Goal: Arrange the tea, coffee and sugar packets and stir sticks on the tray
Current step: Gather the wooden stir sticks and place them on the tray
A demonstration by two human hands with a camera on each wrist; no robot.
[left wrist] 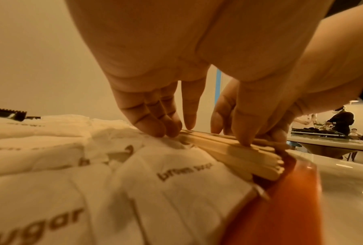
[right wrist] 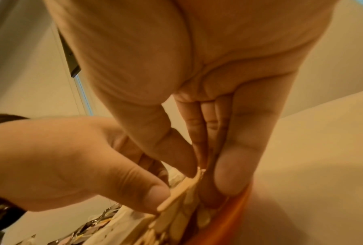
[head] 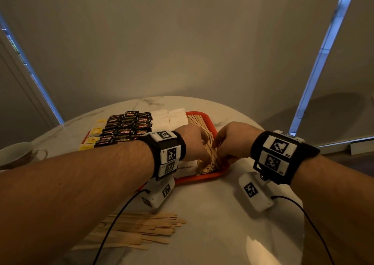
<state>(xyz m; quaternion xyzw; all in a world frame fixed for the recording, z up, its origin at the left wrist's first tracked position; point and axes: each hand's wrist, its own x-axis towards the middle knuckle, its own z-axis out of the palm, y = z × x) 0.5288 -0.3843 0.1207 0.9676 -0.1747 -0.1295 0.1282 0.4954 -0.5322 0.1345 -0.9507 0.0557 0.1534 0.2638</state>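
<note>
Step in hand: squaring up the bundle of flat pale wooden stir sticks [head: 204, 143] along the 3 o'clock edge of the red plastic tray [head: 204, 176]. The left hand [head: 192, 143] and right hand [head: 232, 141] meet over the bundle from opposite sides; fingers of both are nearly straight, tips pressing down on and against the sticks rather than closed round them. In the left wrist view the left fingertips [left wrist: 167, 127] rest where the sticks meet the white paper sugar packets [left wrist: 176, 179].

Orientation: the bundle's long axis runs from 6 to 12 o'clock, parallel to the tray's right rim, rounded ends toward the near rim. On the tray, sugar packets lie just beside it at 9 o'clock, then the black coffee sachets [head: 125, 129], then the yellow tea packets [head: 95, 135].

Next move, as a judgement: a loose pile of further wooden sticks [head: 141, 230] lies on the white marble table [head: 222, 224] at 6 o'clock, off the tray; it calls for gathering and laying parallel.
</note>
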